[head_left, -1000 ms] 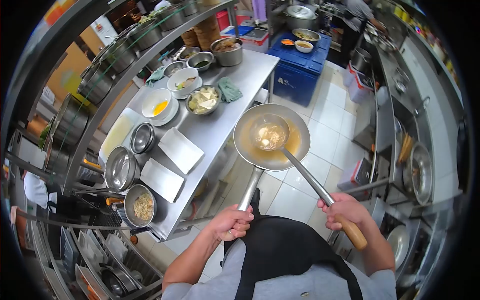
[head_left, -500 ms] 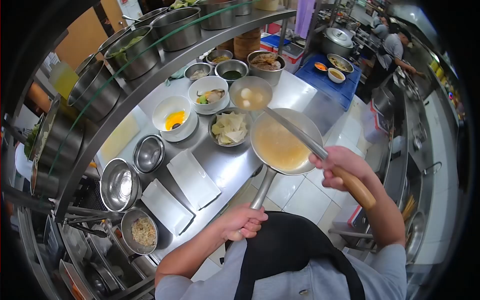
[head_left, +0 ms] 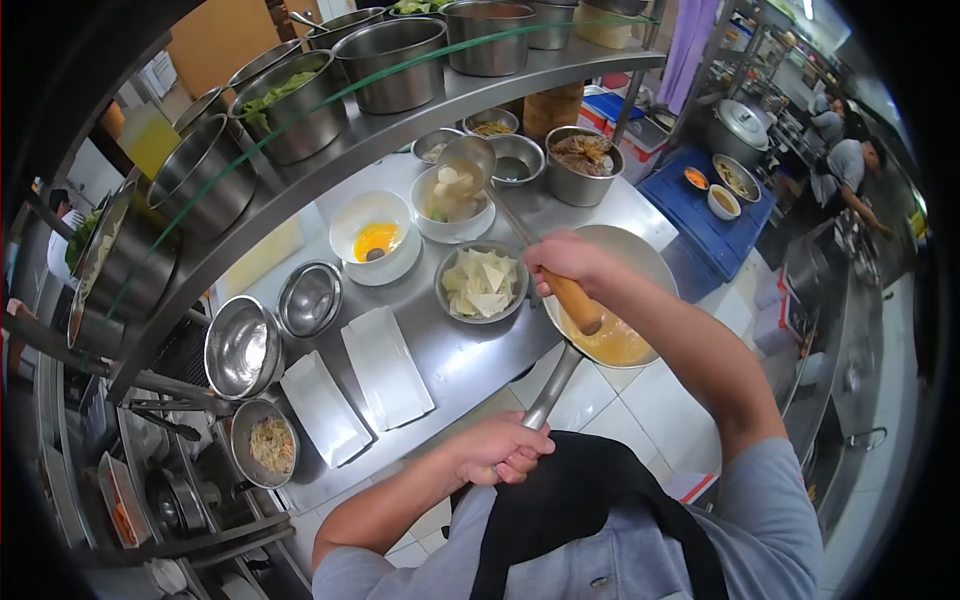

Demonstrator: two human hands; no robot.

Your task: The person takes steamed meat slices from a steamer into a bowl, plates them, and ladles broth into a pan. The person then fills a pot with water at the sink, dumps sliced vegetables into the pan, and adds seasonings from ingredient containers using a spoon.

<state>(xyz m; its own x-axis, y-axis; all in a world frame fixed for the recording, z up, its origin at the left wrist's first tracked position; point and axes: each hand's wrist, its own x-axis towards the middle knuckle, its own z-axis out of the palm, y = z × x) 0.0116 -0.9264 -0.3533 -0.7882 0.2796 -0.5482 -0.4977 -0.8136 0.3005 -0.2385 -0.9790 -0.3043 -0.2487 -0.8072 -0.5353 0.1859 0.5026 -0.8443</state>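
My left hand (head_left: 508, 449) is closed around the metal handle of a wok (head_left: 655, 262) that holds cloudy yellowish broth. My right hand (head_left: 568, 262) grips a long-handled ladle (head_left: 472, 158) near its wooden handle end. The ladle's bowl is tilted over a white bowl (head_left: 440, 228) on a saucer, and pale round pieces and broth are at its lip. Left of that bowl stands another white bowl (head_left: 368, 218) with yellow contents and a dark round piece. A metal bowl (head_left: 480, 283) of pale, flat cut pieces sits closer to me.
Two white rectangular plates (head_left: 388, 365) lie on the steel counter (head_left: 470, 360), beside metal bowls (head_left: 240, 345). A shelf (head_left: 420, 112) with several metal pots overhangs the far side. A blue-topped surface (head_left: 690, 235) is at the right; people (head_left: 850, 175) stand farther back.
My right hand has carried the ladle left from beside the wok to over the white bowl and tipped it. The wok, still in my left hand, has shifted slightly right in view.
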